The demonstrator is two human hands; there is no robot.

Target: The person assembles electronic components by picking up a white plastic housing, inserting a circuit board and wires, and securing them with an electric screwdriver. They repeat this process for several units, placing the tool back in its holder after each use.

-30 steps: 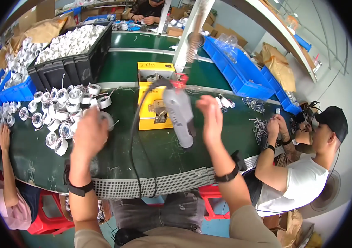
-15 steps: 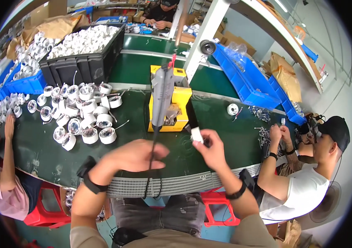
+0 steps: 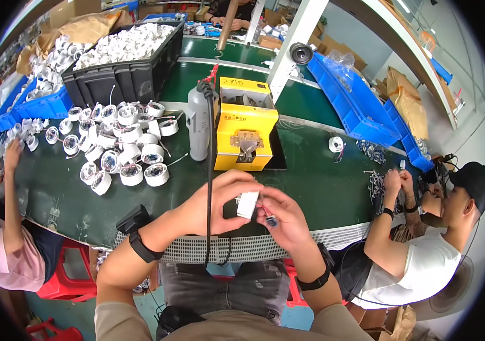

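Observation:
Close in front of me my two hands meet over the green work table. My left hand [image 3: 219, 206] grips a white round plastic housing [image 3: 247, 205] between thumb and fingers, its side turned up. Against its right side, my right hand [image 3: 289, 223] pinches a small dark circuit board [image 3: 271, 220] with thin red wires. The wires run toward the housing; whether they join it is hidden by my fingers. Just beyond, a grey electric screwdriver [image 3: 198, 126] hangs upright, its black cable dropping past my left hand. Beside it stands a yellow screw feeder [image 3: 246, 122].
Many white housings with wires [image 3: 123, 136] are heaped at left, before a black crate [image 3: 120, 79] of white parts. Blue bins [image 3: 350, 105] stand at right, near a lone housing [image 3: 336, 145]. Co-workers sit on both sides, the right one [image 3: 407, 244] handling small parts.
My left hand, empty before, has closed on the white housing that my right hand held. My right hand now pinches the circuit board. The screwdriver hangs farther left relative to the feeder.

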